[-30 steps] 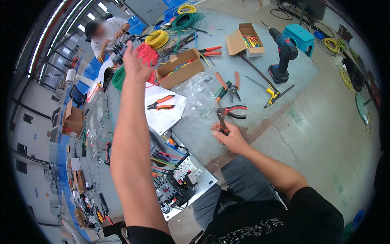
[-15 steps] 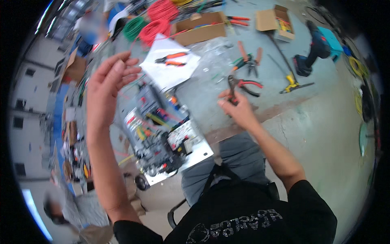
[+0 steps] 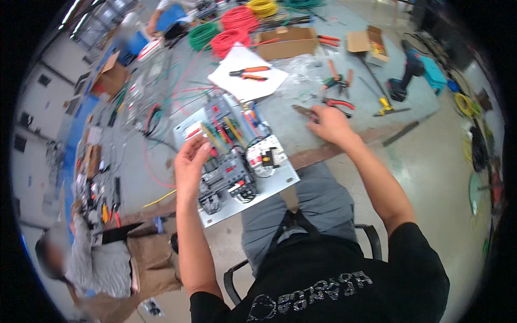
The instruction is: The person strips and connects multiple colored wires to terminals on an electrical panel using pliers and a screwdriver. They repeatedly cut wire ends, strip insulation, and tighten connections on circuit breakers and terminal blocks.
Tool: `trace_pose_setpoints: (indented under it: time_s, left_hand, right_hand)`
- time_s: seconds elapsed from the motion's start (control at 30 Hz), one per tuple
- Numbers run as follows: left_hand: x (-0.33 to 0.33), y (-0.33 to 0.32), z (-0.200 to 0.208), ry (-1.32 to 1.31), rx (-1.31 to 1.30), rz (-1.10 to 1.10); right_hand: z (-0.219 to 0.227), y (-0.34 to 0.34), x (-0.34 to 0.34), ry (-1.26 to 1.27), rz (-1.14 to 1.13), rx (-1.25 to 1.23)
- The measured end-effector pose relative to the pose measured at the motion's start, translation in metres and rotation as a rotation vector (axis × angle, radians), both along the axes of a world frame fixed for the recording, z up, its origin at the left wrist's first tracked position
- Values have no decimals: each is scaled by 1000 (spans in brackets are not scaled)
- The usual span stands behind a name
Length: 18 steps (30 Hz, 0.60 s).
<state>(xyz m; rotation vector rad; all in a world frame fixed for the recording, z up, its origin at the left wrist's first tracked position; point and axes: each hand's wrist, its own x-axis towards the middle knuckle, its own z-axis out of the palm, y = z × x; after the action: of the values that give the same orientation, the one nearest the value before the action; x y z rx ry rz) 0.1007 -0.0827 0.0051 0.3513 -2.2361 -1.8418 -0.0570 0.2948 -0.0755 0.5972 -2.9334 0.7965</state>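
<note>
My left hand point(image 3: 192, 161) is over the left side of a metal mounting plate point(image 3: 291, 177), its thumb and fingers drawn together; anything between them is too small to make out. The plate carries grey and black electrical contactors point(image 3: 231, 175), a white breaker block point(image 3: 265, 156) and short coloured wires. To the right, just above the table, my right hand point(image 3: 331, 125) is closed round a pair of pliers point(image 3: 304, 111). Their dark jaws point left and the handles are hidden in my palm. Red-handled pliers point(image 3: 339, 105) lie just beyond that hand.
Orange-handled cutters point(image 3: 249, 74) lie on white paper point(image 3: 223, 75). Behind are red wire coils point(image 3: 239, 20), a green coil point(image 3: 203, 35) and a cardboard box point(image 3: 288, 46). A cordless drill point(image 3: 406, 72) stands at right. A co-worker point(image 3: 105, 264) sits at lower left.
My left hand has come down and right from its raised place to the plate. My right hand still holds the pliers, whose jaws have swung from pointing away to pointing left.
</note>
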Motion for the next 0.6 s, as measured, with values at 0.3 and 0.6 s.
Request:
trace_pose_setpoints:
  time_s: [0.3, 0.6]
  left_hand:
    - [-62, 11, -23, -70, 120, -156]
    - [-76, 10, -38, -55, 95, -282]
  right_hand:
    - [-6, 7, 0, 108, -87, 137]
    - [-19, 25, 4, 275, 17, -49]
